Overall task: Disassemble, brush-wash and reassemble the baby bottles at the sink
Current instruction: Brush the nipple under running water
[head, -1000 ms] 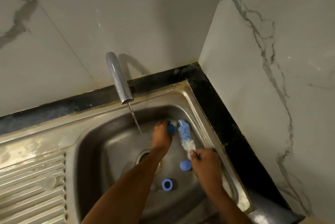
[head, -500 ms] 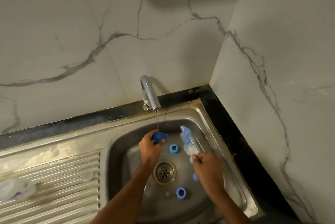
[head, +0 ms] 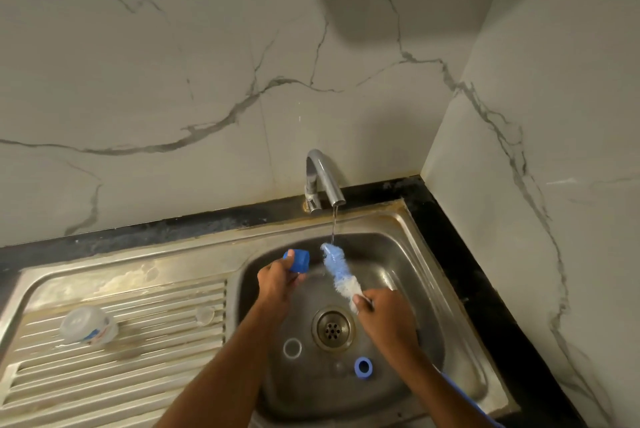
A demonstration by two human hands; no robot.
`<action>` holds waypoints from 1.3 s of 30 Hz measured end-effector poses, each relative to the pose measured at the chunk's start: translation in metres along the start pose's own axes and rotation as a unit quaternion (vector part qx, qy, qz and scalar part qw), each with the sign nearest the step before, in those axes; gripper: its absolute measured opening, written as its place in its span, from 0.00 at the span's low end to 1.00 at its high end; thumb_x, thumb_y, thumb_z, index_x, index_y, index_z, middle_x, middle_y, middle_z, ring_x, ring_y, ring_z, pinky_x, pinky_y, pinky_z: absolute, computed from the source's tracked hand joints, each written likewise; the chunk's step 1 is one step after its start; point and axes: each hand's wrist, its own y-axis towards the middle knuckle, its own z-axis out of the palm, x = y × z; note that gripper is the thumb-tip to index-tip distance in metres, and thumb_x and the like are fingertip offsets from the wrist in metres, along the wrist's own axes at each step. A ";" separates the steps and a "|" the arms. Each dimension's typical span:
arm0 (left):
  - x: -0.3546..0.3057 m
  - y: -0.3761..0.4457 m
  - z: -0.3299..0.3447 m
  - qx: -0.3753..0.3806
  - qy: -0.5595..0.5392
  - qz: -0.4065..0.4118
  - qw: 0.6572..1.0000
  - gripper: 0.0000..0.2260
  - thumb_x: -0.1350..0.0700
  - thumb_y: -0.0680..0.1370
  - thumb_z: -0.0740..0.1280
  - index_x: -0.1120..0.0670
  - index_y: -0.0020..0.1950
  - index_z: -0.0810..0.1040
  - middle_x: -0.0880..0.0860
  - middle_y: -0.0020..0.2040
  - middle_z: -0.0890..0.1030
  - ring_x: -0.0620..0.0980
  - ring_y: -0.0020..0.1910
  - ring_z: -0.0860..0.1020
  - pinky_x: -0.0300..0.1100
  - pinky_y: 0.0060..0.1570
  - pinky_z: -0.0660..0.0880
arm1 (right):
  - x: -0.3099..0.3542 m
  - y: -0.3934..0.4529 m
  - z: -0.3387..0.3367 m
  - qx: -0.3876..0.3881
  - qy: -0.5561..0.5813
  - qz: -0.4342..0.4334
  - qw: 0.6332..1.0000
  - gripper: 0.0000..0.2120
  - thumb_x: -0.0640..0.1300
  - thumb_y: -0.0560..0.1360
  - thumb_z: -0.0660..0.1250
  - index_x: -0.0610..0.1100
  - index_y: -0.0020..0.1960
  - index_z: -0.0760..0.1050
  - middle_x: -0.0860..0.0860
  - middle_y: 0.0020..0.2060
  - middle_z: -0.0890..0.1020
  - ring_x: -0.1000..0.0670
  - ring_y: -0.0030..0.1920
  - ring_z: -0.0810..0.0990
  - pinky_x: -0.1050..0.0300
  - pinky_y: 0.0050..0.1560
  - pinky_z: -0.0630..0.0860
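In the head view, the left hand (head: 277,280) sits just left of centre and pinches a blue bottle cap (head: 298,260) at its fingertips, raised above the left rim of the sink (head: 446,275). The right hand (head: 384,315) closes round the handle of the bottle brush (head: 339,271), whose white and blue bristle head slants up and to the left, its tip just beneath the thin stream from the tap (head: 323,181). The cap lies just left of the bristle tip, near but apart, so the coming scrub looks to turn on closing that small gap sideways; which way the cap's mouth faces cannot be told.

On the basin floor a pale ring (head: 292,348) lies left of the drain (head: 333,329) and a blue ring (head: 363,366) lies below it. At lower left a clear bottle (head: 86,325) lies on its side on the ribbed drainboard (head: 156,375). Marble walls close in behind and at the right.
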 end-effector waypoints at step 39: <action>-0.049 -0.062 0.019 0.145 -0.050 -0.105 0.983 0.13 0.65 0.82 0.60 0.62 0.66 0.74 0.63 0.62 0.77 0.60 0.58 0.80 0.54 0.53 0.79 | 0.015 -0.004 0.001 -0.029 -0.149 -0.101 0.983 0.03 0.42 0.73 0.72 0.42 0.43 0.82 0.49 0.33 0.82 0.50 0.33 0.80 0.56 0.34 0.73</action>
